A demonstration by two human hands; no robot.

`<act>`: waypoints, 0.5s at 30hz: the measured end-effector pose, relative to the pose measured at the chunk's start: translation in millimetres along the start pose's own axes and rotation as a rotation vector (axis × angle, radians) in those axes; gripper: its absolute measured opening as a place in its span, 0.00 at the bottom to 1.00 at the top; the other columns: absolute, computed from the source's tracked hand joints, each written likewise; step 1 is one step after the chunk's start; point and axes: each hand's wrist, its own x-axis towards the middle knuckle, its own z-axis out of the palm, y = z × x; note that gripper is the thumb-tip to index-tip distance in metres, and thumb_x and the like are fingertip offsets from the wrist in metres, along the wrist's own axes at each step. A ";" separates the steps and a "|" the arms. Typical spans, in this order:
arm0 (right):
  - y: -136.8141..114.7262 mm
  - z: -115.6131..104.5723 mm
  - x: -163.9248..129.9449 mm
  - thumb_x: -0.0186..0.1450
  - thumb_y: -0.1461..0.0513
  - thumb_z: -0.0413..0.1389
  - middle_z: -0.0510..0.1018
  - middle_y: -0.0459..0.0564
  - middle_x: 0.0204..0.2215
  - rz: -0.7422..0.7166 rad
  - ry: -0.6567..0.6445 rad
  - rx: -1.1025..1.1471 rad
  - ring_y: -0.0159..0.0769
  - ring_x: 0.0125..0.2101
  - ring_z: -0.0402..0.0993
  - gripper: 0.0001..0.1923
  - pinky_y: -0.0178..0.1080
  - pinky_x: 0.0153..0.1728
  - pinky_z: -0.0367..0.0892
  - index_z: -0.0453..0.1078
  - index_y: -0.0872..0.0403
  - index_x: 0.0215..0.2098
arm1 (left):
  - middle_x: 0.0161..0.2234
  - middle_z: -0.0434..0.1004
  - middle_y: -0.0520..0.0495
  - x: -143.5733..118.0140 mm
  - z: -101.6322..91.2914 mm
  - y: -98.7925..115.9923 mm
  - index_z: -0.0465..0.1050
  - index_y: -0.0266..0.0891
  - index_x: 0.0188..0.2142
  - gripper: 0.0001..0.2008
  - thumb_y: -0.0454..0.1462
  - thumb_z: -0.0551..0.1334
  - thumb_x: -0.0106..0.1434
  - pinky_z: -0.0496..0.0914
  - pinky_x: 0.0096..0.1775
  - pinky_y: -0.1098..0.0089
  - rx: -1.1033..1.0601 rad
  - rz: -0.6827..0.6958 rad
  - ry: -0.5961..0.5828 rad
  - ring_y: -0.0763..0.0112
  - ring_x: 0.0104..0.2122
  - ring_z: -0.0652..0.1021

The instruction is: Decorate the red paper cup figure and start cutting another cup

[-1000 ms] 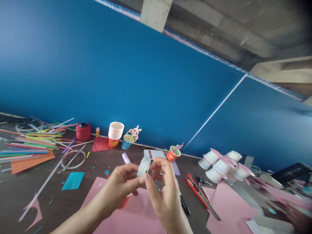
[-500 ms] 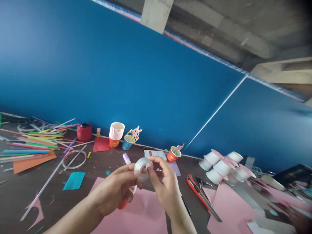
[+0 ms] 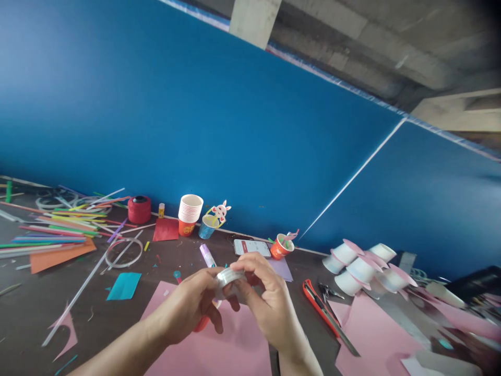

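Above smooth pink paper (image 3: pixel 242 342), a shiny, clear tape roll (image 3: pixel 227 277) is pinched by the left hand (image 3: pixel 190 303) and right hand (image 3: pixel 270 303), its band nearly edge-on, slanting slightly up rightward. Fingers hide its hole. Something orange (image 3: pixel 201 324), mostly covered, shows beneath the left hand.

No lettering can be read. The phone (image 3: pixel 252 248) shows print too small to make out; yellow marks on the stacked paper cups (image 3: pixel 190 215) are blurred.
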 end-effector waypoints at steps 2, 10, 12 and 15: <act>-0.5 -1.4 1.0 0.62 0.63 0.51 0.67 0.47 0.35 0.011 -0.005 0.055 0.29 0.28 0.69 0.07 0.32 0.26 0.67 0.68 0.50 0.38 | 0.29 0.70 0.41 0.4 -0.3 -1.8 0.69 0.31 0.35 0.14 0.35 0.49 0.54 0.67 0.18 0.73 -0.030 0.017 -0.009 0.67 0.27 0.73; 10.1 -0.4 2.2 0.60 0.60 0.54 0.68 0.44 0.28 0.114 0.115 0.319 0.26 0.22 0.65 0.07 0.29 0.20 0.65 0.67 0.51 0.38 | 0.30 0.64 0.43 1.7 -0.1 -5.1 0.68 0.34 0.33 0.12 0.35 0.48 0.57 0.64 0.16 0.79 -0.097 0.114 -0.144 0.68 0.30 0.68; 15.9 2.4 2.3 0.60 0.59 0.54 0.68 0.43 0.23 0.167 0.138 0.404 0.27 0.22 0.65 0.09 0.31 0.21 0.64 0.66 0.52 0.39 | 0.30 0.63 0.44 1.2 0.3 -5.2 0.68 0.35 0.36 0.12 0.36 0.49 0.58 0.61 0.16 0.80 -0.095 0.106 -0.142 0.70 0.30 0.66; 21.1 7.5 3.9 0.59 0.57 0.55 0.68 0.43 0.21 0.234 0.164 0.547 0.28 0.20 0.64 0.12 0.31 0.20 0.63 0.64 0.53 0.40 | 0.34 0.62 0.46 1.0 -0.2 -5.5 0.66 0.39 0.42 0.14 0.38 0.51 0.58 0.55 0.16 0.81 -0.086 0.061 -0.144 0.74 0.29 0.64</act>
